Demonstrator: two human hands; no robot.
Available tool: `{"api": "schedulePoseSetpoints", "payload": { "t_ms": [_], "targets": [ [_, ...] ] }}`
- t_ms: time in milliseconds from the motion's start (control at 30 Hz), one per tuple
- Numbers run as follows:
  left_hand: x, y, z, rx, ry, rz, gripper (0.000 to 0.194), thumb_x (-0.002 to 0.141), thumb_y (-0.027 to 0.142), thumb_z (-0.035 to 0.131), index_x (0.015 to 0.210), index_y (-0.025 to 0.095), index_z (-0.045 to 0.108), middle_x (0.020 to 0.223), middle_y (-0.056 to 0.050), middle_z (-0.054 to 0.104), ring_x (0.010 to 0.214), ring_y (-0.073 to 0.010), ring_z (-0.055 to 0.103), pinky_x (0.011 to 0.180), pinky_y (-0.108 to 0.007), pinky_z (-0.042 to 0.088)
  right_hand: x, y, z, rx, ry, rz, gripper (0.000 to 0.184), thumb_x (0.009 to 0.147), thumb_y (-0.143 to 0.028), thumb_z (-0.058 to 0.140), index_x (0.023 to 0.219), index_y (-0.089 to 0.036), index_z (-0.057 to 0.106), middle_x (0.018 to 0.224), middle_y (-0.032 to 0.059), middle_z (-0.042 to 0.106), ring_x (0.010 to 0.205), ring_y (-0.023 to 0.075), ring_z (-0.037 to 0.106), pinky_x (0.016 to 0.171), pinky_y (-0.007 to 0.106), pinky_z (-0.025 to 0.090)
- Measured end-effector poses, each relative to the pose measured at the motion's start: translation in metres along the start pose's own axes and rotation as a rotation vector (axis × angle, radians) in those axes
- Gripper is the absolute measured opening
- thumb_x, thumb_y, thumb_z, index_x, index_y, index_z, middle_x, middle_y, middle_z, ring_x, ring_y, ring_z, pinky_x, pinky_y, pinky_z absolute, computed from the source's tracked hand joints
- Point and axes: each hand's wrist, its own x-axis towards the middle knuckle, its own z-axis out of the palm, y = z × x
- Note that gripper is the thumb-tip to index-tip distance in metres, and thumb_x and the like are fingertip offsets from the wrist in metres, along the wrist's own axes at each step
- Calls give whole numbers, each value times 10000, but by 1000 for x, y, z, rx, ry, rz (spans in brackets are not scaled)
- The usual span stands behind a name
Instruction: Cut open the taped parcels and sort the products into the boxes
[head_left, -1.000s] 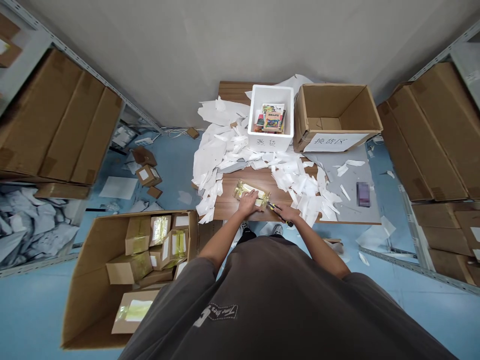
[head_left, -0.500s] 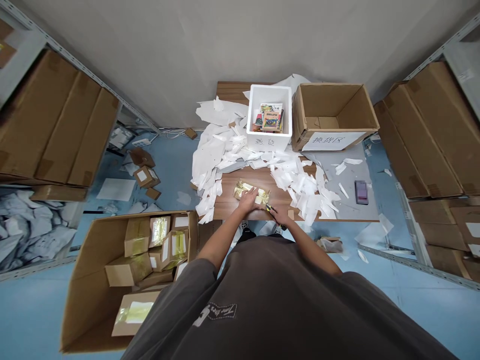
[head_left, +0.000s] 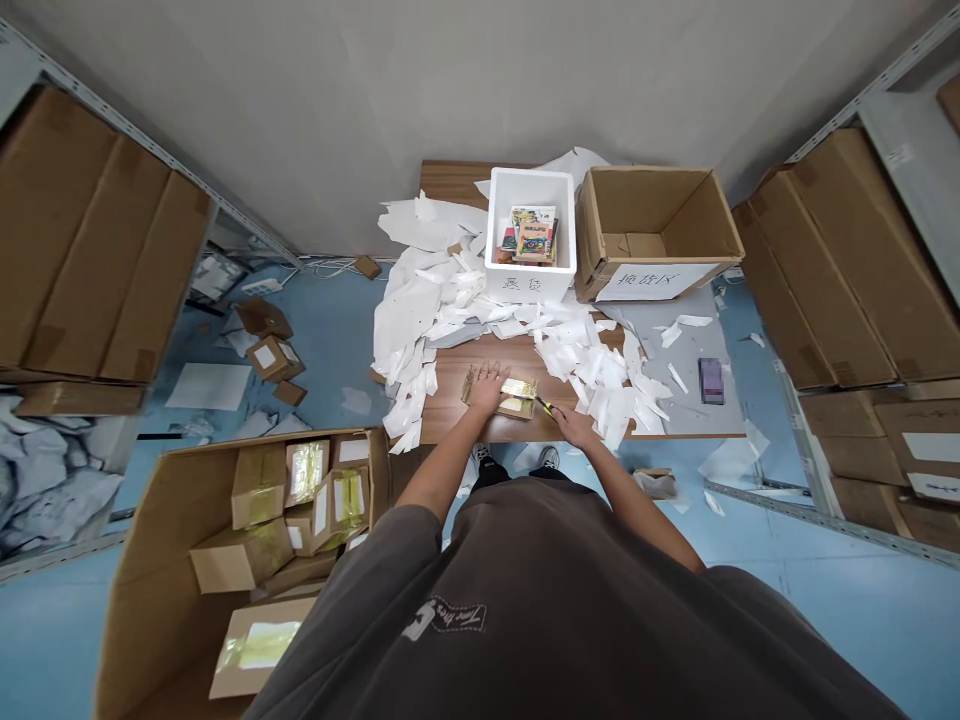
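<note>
On the wooden table in front of me lies a small flat cardboard parcel (head_left: 517, 406), wrapped in shiny yellowish tape with a white label. My left hand (head_left: 488, 388) rests on its left part, fingers spread flat over it. In my right hand (head_left: 574, 427) is a yellow-and-black utility knife (head_left: 549, 408), its front end pointing left at the parcel's right end. Whether the blade cuts into the tape is too small to tell. Torn white paper scraps (head_left: 577, 350) lie close by on the right.
A white foam box (head_left: 531, 288) holding several booklets stands at the table's back beside an open carton (head_left: 660, 283). A phone (head_left: 712, 381) lies at right. Left of me, a large carton (head_left: 150, 560) contains several taped boxes. Shelves with cartons (head_left: 112, 260) flank both sides.
My left hand has shifted toward the parcel's left end and spread out. My right hand has moved right with the knife, which now lies flatter. The whole view has shifted slightly.
</note>
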Motion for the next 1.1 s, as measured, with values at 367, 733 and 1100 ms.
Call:
{"api": "schedulePoseSetpoints", "payload": {
  "t_ms": [367,733,1100],
  "targets": [
    [-14,0,9,-14,161,25,645,1062,564,602,1643,288,561,1707,-119,520,1664,-385,328,1358,-613,227,13,-15,9,-290,198,-63,450,1141,-442,519,1543,-260,609,1417,150,646,1256,312,642,1037,379,494],
    [-6,5,29,-103,273,-49,526,1092,476,574,1574,276,638,1659,-127,579,1650,-390,353,1346,-625,228,-6,39,-27,-313,401,309,453,1163,-436,420,1515,-214,599,1285,182,640,1159,328,633,927,391,477],
    [-5,3,32,-82,318,-46,504,1100,467,560,1547,261,665,1604,-138,632,1598,-391,437,1330,-616,252,21,-20,8,-324,221,-114,366,1131,-415,561,1439,-247,665,1326,147,654,1237,312,619,1025,375,464]
  ]
}}
